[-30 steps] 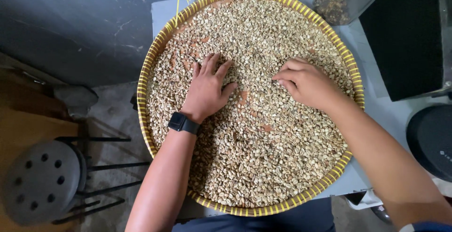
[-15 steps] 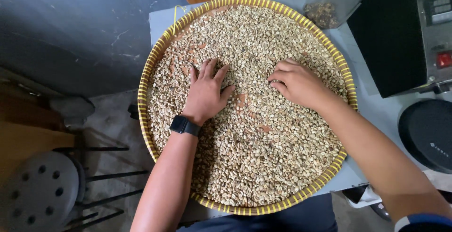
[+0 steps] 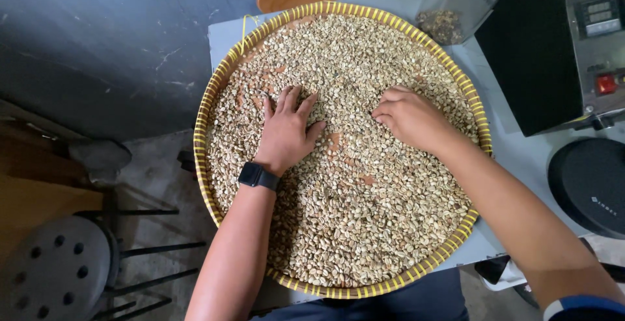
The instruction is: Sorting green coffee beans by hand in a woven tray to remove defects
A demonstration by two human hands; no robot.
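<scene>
Pale green coffee beans (image 3: 351, 217) pretty much filled the woven yellow-rimmed tray (image 3: 207, 109) sitting on the grey desk (image 3: 521, 158). Left hand (image 3: 286, 129) lay flat with fingers spread on the beans, holding nothing, while the right hand (image 3: 410, 116) was curled, fingertips pinching into the pile. Only a few bare patches showed near the hands, so most of it looked unsorted.

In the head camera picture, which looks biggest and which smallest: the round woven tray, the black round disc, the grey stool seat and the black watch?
1. Woven tray, by far the biggest.
2. Black disc and grey stool seat: both cut off by the picture's edge, and the stool sits farther down, so unsure.
3. Black watch, smallest.
</scene>
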